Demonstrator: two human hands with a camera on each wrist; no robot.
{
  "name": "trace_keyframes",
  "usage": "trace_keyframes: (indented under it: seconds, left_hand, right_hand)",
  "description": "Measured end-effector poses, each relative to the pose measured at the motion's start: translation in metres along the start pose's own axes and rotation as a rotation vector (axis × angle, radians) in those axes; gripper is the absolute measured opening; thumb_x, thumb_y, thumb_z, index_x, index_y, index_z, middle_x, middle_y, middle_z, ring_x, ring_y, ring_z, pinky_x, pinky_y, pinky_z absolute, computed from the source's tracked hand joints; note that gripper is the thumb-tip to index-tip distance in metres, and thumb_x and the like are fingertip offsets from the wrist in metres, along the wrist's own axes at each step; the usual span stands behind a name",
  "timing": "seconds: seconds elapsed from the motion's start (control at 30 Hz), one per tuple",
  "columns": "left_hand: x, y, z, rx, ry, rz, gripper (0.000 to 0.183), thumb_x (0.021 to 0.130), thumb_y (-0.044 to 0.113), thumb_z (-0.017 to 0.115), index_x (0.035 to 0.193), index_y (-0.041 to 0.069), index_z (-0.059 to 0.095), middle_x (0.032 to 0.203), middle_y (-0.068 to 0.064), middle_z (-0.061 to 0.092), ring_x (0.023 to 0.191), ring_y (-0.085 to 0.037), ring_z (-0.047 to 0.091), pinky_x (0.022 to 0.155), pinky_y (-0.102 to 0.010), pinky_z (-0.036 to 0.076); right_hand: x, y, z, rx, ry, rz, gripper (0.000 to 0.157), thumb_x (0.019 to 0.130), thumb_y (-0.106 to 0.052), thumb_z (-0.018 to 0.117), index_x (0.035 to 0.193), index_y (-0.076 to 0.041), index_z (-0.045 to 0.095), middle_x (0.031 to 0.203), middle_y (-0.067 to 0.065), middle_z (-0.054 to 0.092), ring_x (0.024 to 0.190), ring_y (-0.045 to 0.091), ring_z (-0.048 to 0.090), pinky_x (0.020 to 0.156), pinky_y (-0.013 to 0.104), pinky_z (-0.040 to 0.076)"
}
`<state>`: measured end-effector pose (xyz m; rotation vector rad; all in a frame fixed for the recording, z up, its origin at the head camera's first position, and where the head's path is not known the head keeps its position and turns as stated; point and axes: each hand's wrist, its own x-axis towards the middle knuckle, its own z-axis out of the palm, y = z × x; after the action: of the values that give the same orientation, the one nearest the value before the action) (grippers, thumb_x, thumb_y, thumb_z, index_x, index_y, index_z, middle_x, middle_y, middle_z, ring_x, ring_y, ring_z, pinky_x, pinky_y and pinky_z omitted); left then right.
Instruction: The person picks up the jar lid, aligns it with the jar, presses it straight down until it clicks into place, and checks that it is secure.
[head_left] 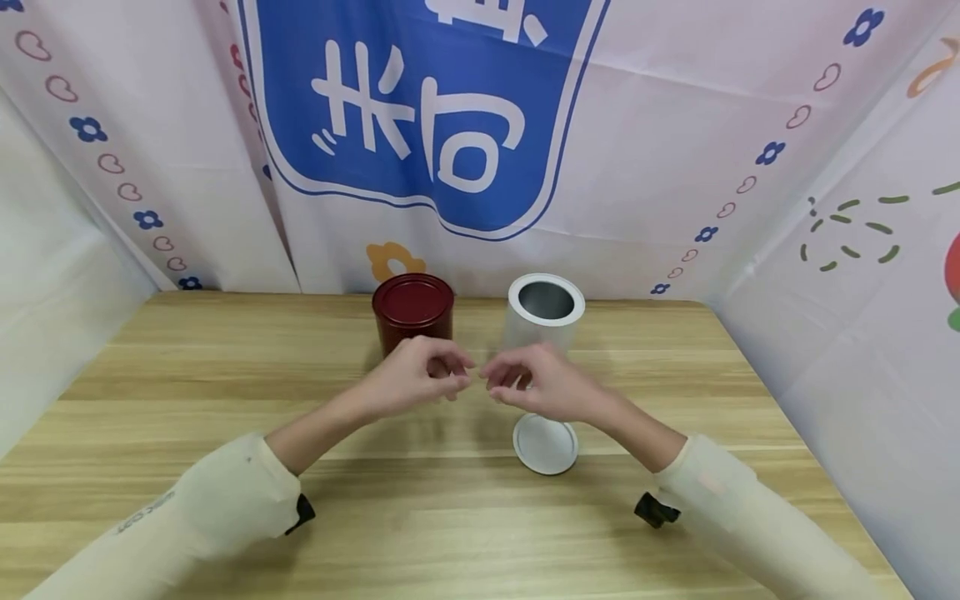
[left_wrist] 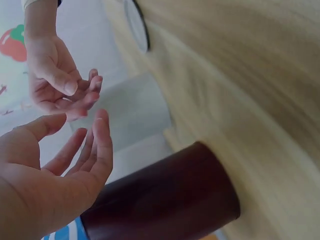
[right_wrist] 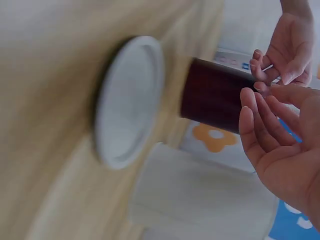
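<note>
Both hands hover over the table, fingertips facing each other with a small gap in the head view. My left hand [head_left: 420,375] has loosely bent fingers around nothing, in front of a dark red can [head_left: 414,304] whose lid is on. My right hand [head_left: 543,383], likewise relaxed and holding nothing, overlaps the lower part of a white can [head_left: 546,302] with an open top and a grey inside. Flat on the wood, just nearer than the right hand, lies a round white lid [head_left: 546,444]. The right wrist view shows the lid [right_wrist: 131,102] beside the white can [right_wrist: 200,192].
The wooden table [head_left: 420,533] ends at the back against a white printed cloth [head_left: 637,167] with a large blue sign. More white cloth hangs along both sides. A black strap piece [head_left: 657,510] shows under the right sleeve.
</note>
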<state>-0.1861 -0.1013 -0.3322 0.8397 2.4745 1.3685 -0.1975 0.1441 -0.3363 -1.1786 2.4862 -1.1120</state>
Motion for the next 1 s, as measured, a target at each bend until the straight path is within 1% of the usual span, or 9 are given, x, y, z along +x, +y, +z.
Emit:
trace_keyframes:
  seconds: [0.07,0.13,0.2,0.33,0.47,0.57,0.7,0.8,1.0]
  left_hand:
    - [0.001,-0.003,0.005,-0.032,-0.047,-0.035,0.024,0.096,0.006,0.07,0.117,-0.006,0.07,0.091,-0.007,0.072,0.079,-0.028,0.072,0.069,-0.037,0.062]
    - [0.003,-0.007,0.01,-0.075,-0.089,-0.061,0.025,0.097,0.006,0.069,0.119,-0.006,0.068,0.096,-0.009,0.073,0.081,-0.026,0.072,0.072,-0.042,0.063]
    - [0.004,-0.01,0.015,-0.121,-0.129,-0.095,0.027,0.097,0.006,0.068,0.121,-0.007,0.066,0.099,-0.011,0.072,0.083,-0.025,0.073,0.075,-0.044,0.063]
    - [0.007,-0.014,0.027,-0.22,-0.195,-0.154,0.031,0.097,0.005,0.064,0.124,-0.011,0.061,0.104,-0.015,0.071,0.087,-0.026,0.072,0.077,-0.044,0.063]
    - [0.01,-0.015,0.038,-0.307,-0.231,-0.22,0.039,0.097,0.006,0.061,0.13,-0.013,0.056,0.109,-0.019,0.07,0.091,-0.028,0.072,0.08,-0.043,0.063]
    - [0.011,-0.015,0.044,-0.361,-0.25,-0.278,0.042,0.097,0.007,0.06,0.134,-0.013,0.053,0.112,-0.024,0.069,0.094,-0.034,0.073,0.083,-0.044,0.063]
    - [0.013,-0.015,0.049,-0.421,-0.261,-0.342,0.044,0.098,0.004,0.06,0.138,-0.012,0.05,0.115,-0.027,0.068,0.097,-0.038,0.074,0.083,-0.045,0.063]
    - [0.014,-0.016,0.053,-0.457,-0.268,-0.367,0.045,0.098,0.002,0.06,0.139,-0.012,0.048,0.116,-0.028,0.067,0.098,-0.039,0.074,0.083,-0.045,0.063]
    - [0.018,-0.014,0.057,-0.535,-0.335,-0.416,0.047,0.101,0.005,0.059,0.143,-0.01,0.043,0.12,-0.028,0.062,0.099,-0.04,0.073,0.082,-0.046,0.064]
  right_hand:
    - [-0.007,0.005,0.001,0.026,-0.023,0.04,0.019,0.094,-0.002,0.071,0.112,0.004,0.072,0.093,0.005,0.076,0.082,0.008,0.07,0.075,0.027,0.061]
    - [-0.012,0.012,0.001,0.039,-0.03,0.059,0.019,0.094,-0.001,0.071,0.11,0.007,0.071,0.094,0.006,0.075,0.082,0.01,0.07,0.075,0.028,0.061]
    - [-0.016,0.019,0.001,0.051,-0.032,0.074,0.018,0.093,0.0,0.071,0.108,0.009,0.07,0.092,0.008,0.075,0.082,0.011,0.07,0.075,0.028,0.06]
    - [-0.024,0.031,-0.001,0.088,-0.033,0.158,0.018,0.091,0.004,0.068,0.107,0.014,0.068,0.089,0.013,0.073,0.077,0.016,0.07,0.07,0.028,0.059]
    - [-0.033,0.038,-0.007,0.102,-0.01,0.274,0.02,0.09,0.004,0.066,0.107,0.015,0.067,0.086,0.014,0.071,0.071,0.023,0.07,0.062,0.028,0.059]
    - [-0.037,0.043,-0.012,0.075,0.009,0.358,0.021,0.09,0.001,0.069,0.107,0.013,0.069,0.084,0.011,0.071,0.069,0.022,0.07,0.058,0.028,0.058]
    - [-0.042,0.049,-0.017,0.078,-0.009,0.502,0.023,0.092,-0.005,0.073,0.11,0.009,0.07,0.081,0.011,0.07,0.066,0.019,0.07,0.052,0.03,0.056]
    - [-0.045,0.052,-0.02,0.104,-0.035,0.581,0.023,0.094,-0.007,0.072,0.113,0.006,0.07,0.08,0.013,0.069,0.061,0.02,0.071,0.048,0.032,0.055]
    - [-0.054,0.055,-0.021,0.173,-0.063,0.632,0.024,0.096,-0.007,0.07,0.115,0.007,0.067,0.084,0.017,0.066,0.056,0.019,0.069,0.047,0.03,0.056]
